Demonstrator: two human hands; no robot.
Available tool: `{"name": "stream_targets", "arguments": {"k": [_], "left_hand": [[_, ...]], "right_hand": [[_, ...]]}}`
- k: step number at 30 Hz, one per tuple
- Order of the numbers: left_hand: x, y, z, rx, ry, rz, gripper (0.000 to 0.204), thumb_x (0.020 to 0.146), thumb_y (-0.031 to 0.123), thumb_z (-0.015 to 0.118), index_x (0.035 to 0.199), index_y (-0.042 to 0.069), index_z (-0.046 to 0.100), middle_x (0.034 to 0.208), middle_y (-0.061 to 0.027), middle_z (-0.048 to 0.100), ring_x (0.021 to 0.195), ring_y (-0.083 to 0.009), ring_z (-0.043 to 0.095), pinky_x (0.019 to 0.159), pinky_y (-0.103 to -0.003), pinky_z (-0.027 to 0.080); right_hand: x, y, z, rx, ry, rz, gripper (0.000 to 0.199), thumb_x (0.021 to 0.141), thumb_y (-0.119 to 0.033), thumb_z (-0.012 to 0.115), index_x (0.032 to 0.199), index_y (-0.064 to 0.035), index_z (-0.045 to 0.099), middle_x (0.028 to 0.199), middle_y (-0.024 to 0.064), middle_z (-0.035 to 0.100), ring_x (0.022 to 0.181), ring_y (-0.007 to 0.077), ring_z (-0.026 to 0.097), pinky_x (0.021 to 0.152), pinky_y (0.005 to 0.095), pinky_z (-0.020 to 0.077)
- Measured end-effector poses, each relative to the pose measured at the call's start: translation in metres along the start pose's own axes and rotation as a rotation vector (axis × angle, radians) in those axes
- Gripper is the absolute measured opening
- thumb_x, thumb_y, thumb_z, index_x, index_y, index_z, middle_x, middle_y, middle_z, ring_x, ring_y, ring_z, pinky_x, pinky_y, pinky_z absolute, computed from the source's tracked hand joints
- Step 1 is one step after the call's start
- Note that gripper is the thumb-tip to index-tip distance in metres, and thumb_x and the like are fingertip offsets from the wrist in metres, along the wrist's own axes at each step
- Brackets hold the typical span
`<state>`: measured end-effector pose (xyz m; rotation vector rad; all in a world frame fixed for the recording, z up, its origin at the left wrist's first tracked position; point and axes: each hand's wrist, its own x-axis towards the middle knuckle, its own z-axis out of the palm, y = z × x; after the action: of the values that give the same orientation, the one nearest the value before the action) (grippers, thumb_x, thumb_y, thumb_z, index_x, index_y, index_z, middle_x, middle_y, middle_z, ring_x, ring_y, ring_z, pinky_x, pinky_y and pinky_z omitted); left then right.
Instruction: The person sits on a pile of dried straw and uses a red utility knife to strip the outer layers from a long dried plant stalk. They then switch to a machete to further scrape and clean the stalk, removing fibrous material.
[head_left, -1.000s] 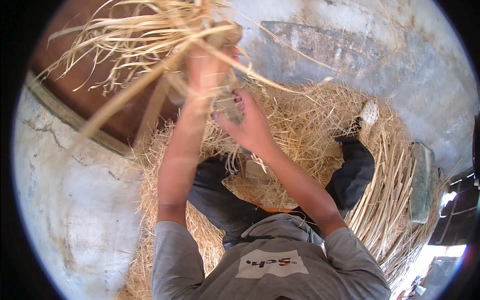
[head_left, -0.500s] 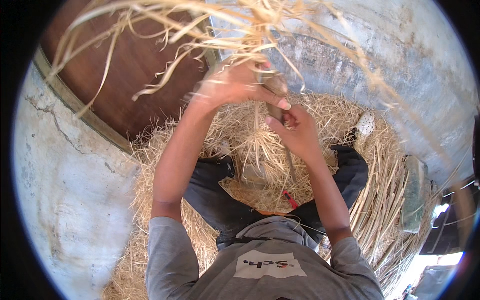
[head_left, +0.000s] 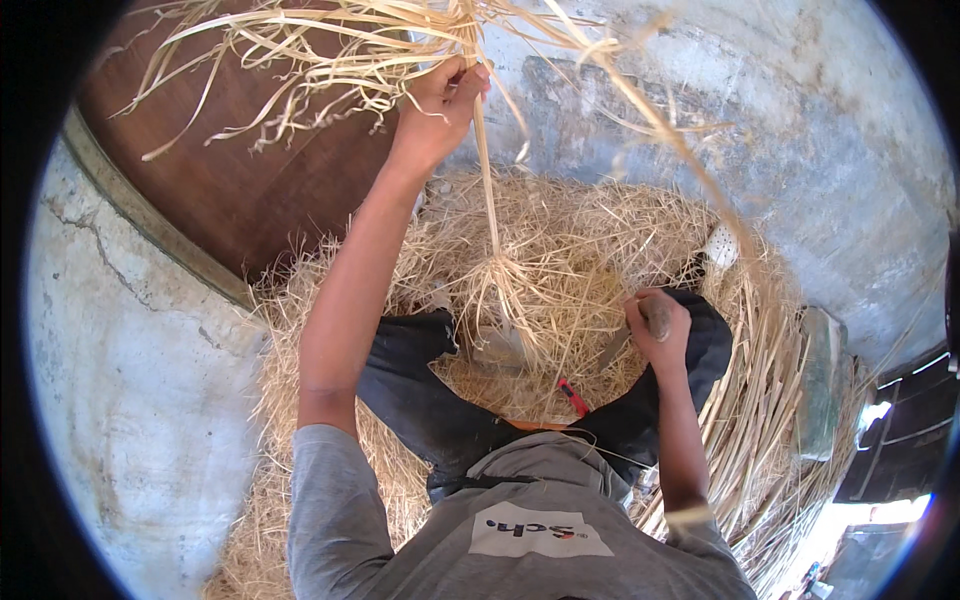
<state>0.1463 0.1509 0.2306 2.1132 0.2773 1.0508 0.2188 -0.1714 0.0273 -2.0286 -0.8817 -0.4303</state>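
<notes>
To the left of both hands stands a flat, dark-brown panel with a pale frame (head_left: 240,130). Curled, straw-coloured strips spread over it, out to the left of the left hand (head_left: 435,120). That hand is closed, thumb against fingers, around the neck of a slim bundle of pale, dry plant stalks (head_left: 486,170). The bundle hangs below the left hand and well to the left of the right one, ending in a splayed tuft over a loose heap of golden straw (head_left: 600,240). Below and between the hands, a small red-and-black tool (head_left: 574,397) lies on the heap. The right hand (head_left: 668,345) is wrapped around a rounded, brown handle (head_left: 657,316), from which a dull, flat blade (head_left: 613,347) points down to the left. To the right of this hand lie many long, straight, tan stalks (head_left: 755,400).

The bundle's top is cut off by the upper edge. The blade's tip is hard to make out against the straw, and the right fingertips are mostly hidden. A long stalk (head_left: 690,160) above the right hand is blurred.
</notes>
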Motion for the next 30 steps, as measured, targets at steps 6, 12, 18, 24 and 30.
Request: {"name": "stream_targets", "arguments": {"k": [6, 12, 18, 24, 30], "left_hand": [[0.003, -0.011, 0.001, -0.136, -0.003, 0.024, 0.031, 0.095, 0.031, 0.054, 0.09, 0.002, 0.062, 0.072, -0.0034, 0.065, 0.067, -0.0087, 0.06, 0.063, -0.027, 0.047], [0.011, -0.021, -0.002, 0.018, 0.059, 0.06, 0.031, 0.095, 0.031, 0.055, 0.089, 0.002, 0.063, 0.074, -0.0036, 0.067, 0.067, -0.0084, 0.06, 0.064, -0.026, 0.047], [0.008, -0.029, -0.009, -0.247, 0.037, -0.089, 0.026, 0.095, 0.029, 0.054, 0.095, 0.005, 0.065, 0.076, -0.0031, 0.067, 0.072, -0.0099, 0.062, 0.066, -0.025, 0.048], [0.0, -0.019, -0.01, -0.277, 0.057, -0.105, 0.023, 0.095, 0.022, 0.056, 0.101, 0.001, 0.062, 0.083, -0.0086, 0.064, 0.076, -0.0174, 0.065, 0.07, -0.028, 0.053], [0.007, -0.024, -0.003, -0.32, 0.087, -0.059, 0.021, 0.096, 0.017, 0.053, 0.104, -0.002, 0.059, 0.08, -0.0108, 0.064, 0.072, -0.0198, 0.066, 0.068, -0.03, 0.056]], "right_hand": [[0.047, -0.091, -0.029, 0.029, 0.322, -0.303, 0.023, 0.069, -0.015, 0.083, 0.085, -0.0067, 0.068, 0.07, 0.0037, 0.056, 0.063, 0.0171, 0.054, 0.056, 0.0274, 0.0453], [0.026, -0.119, 0.032, 0.409, 0.402, -0.393, 0.036, 0.067, -0.02, 0.084, 0.096, -0.0057, 0.067, 0.087, 0.0053, 0.051, 0.075, 0.0164, 0.049, 0.06, 0.027, 0.0411], [-0.06, -0.101, 0.106, 0.517, 0.1, -0.321, 0.043, 0.061, -0.013, 0.088, 0.099, -0.0084, 0.067, 0.094, 0.0061, 0.048, 0.079, 0.018, 0.052, 0.063, 0.0279, 0.0446], [-0.105, -0.075, 0.116, 0.452, -0.126, -0.096, 0.036, 0.065, -0.017, 0.087, 0.094, -0.006, 0.067, 0.085, 0.0077, 0.054, 0.071, 0.0178, 0.056, 0.062, 0.0293, 0.0478], [-0.148, -0.008, 0.137, 0.396, -0.452, 0.346, 0.033, 0.076, -0.03, 0.079, 0.09, -0.0033, 0.066, 0.078, 0.0105, 0.066, 0.072, 0.0184, 0.064, 0.067, 0.0305, 0.0501]]}}
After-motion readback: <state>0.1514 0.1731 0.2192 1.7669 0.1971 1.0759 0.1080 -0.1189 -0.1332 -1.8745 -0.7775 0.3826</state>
